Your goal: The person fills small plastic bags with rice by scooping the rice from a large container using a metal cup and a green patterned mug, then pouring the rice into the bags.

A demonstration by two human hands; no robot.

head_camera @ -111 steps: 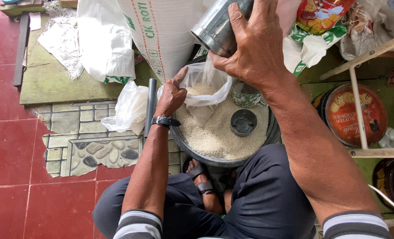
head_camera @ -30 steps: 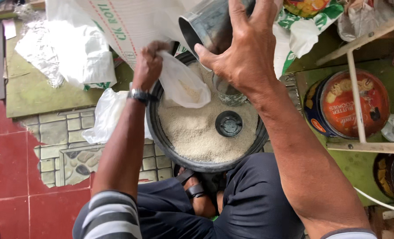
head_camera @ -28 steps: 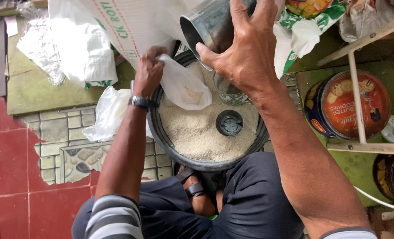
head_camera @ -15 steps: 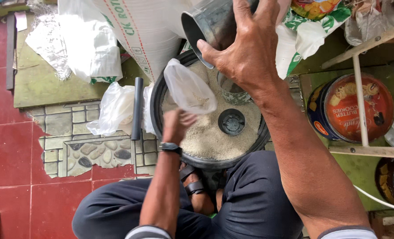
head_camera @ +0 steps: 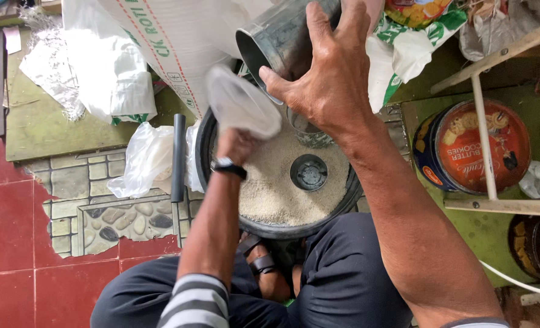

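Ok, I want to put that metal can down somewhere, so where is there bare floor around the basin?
Bare red tiles lie at lower left, bordered by the stone-pattern mat and the knee. The green mat beyond has some room. Around the basin it is crowded: sacks, plastic bags, the round tin under the wooden frame.

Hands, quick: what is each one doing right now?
Left hand: closed on a small clear plastic bag above the basin of rice.
Right hand: fingers wrapped round a tilted metal can.
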